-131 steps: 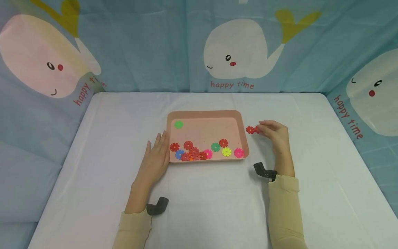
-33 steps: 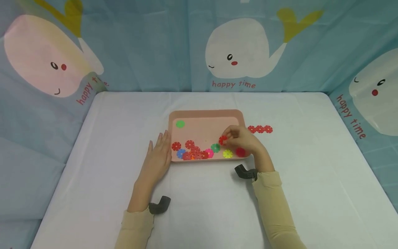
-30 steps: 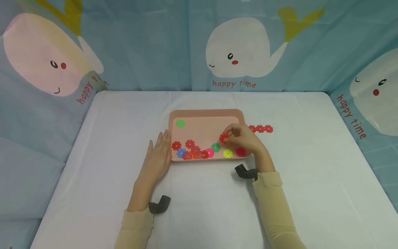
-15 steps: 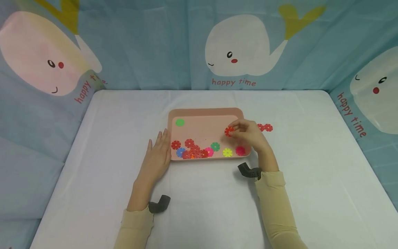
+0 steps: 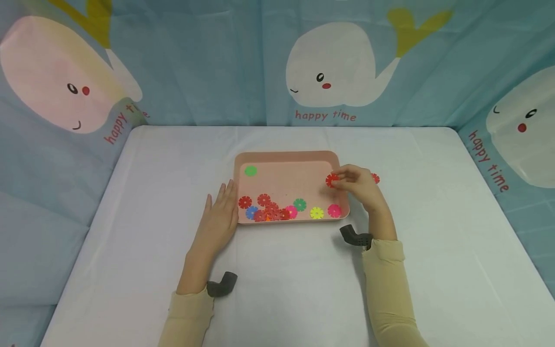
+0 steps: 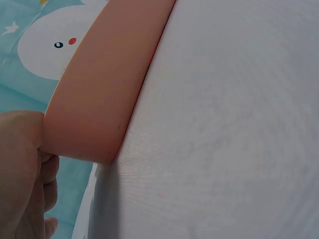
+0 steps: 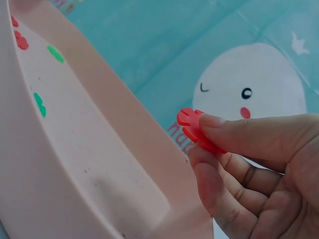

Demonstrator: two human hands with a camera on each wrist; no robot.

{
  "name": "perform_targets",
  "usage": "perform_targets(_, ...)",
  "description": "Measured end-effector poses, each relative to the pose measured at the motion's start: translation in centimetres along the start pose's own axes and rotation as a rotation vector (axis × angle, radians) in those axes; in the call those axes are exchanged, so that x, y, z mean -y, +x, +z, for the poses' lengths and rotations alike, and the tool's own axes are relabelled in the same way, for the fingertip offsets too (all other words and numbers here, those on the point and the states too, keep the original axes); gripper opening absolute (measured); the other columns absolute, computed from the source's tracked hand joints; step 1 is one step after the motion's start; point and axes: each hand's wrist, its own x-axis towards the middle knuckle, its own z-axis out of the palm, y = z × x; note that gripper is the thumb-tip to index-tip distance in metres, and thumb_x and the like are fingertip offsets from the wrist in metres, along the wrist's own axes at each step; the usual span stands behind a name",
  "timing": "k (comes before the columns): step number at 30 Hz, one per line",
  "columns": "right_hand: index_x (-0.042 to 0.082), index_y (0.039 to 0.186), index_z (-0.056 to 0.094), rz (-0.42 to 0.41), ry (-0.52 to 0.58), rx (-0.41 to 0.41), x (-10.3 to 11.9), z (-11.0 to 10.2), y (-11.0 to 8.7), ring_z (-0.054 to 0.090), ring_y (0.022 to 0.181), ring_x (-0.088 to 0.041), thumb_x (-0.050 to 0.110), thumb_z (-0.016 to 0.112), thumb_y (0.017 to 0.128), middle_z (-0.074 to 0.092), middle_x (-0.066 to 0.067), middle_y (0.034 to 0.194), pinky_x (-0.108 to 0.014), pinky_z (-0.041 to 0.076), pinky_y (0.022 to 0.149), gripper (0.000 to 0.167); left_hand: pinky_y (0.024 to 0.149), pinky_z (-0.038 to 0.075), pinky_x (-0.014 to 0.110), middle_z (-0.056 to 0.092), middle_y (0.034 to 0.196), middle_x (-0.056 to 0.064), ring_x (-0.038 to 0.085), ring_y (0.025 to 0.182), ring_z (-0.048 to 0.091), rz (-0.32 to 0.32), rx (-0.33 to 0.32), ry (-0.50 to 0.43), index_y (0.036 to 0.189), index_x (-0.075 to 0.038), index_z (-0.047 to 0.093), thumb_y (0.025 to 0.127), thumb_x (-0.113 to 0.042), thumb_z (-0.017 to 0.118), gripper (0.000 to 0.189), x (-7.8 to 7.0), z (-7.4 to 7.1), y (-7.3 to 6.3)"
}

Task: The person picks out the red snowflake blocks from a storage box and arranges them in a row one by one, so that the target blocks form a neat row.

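My right hand (image 5: 362, 185) pinches a red snowflake disc (image 5: 332, 180) between thumb and fingers, held over the right rim of the pink tray (image 5: 286, 157). In the right wrist view the notched edge of this red disc (image 7: 192, 127) sticks out past the thumb. Beyond the hand, one end of a red disc chain (image 5: 375, 178) shows on the table; the hand hides the rest of it. My left hand (image 5: 217, 224) lies with straight fingers along the tray's left side. In the left wrist view that hand (image 6: 22, 169) touches the tray's outer wall (image 6: 99, 89).
Inside the tray, a heap of mostly red discs (image 5: 271, 210) gathers at the front left. A light green disc (image 5: 250, 171) lies at the back left. Dark green (image 5: 299, 205), yellow (image 5: 317, 213) and pink (image 5: 335, 210) discs lie toward the front right. White cloth (image 5: 277, 289) covers the table.
The right hand placed a red disc at the chain, later took another red disc from the tray, and has carried it right to the tray's rim. The left hand has stayed at the tray.
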Motion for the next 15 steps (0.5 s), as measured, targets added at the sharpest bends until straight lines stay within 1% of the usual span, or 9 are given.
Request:
perform_targets(3, -0.008, 0.108, 0.060, 0.000, 0.017, -0.018, -0.62, -0.34, 0.06, 0.067, 0.080, -0.011, 0.005, 0.068, 0.085, 0.069, -0.003, 0.091, -0.022, 0.052, 0.079, 0.028, 0.112, 0.007, 0.055, 0.017, 0.156, 0.009, 0.027, 0.143, 0.012, 0.001, 0.002, -0.003, 0.150, -0.002, 0.018, 0.099, -0.021, 0.040, 0.059, -0.03, 0.02, -0.02)
perform_targets(10, -0.010, 0.106, 0.060, -0.008, 0.023, -0.039, -0.55, -0.68, -0.02, 0.068, 0.079, -0.012, 0.005, 0.068, 0.085, 0.069, -0.009, 0.092, -0.023, 0.053, 0.077, 0.026, 0.112, 0.007, 0.055, 0.017, 0.156, 0.009, 0.026, 0.143, 0.012, 0.000, -0.008, -0.003, 0.150, -0.002, 0.018, 0.099, -0.021, 0.041, 0.059, -0.07, 0.04, -0.02)
perform_targets(15, -0.010, 0.107, 0.060, -0.013, 0.018, -0.060, -0.66, -0.94, -0.02, 0.067, 0.077, -0.011, 0.006, 0.069, 0.085, 0.068, -0.005, 0.087, -0.022, 0.053, 0.075, 0.029, 0.112, 0.007, 0.056, 0.017, 0.156, 0.009, 0.026, 0.143, 0.012, 0.000, -0.009, -0.004, 0.150, -0.002, 0.018, 0.099, -0.021, 0.041, 0.059, -0.02, 0.06, -0.02)
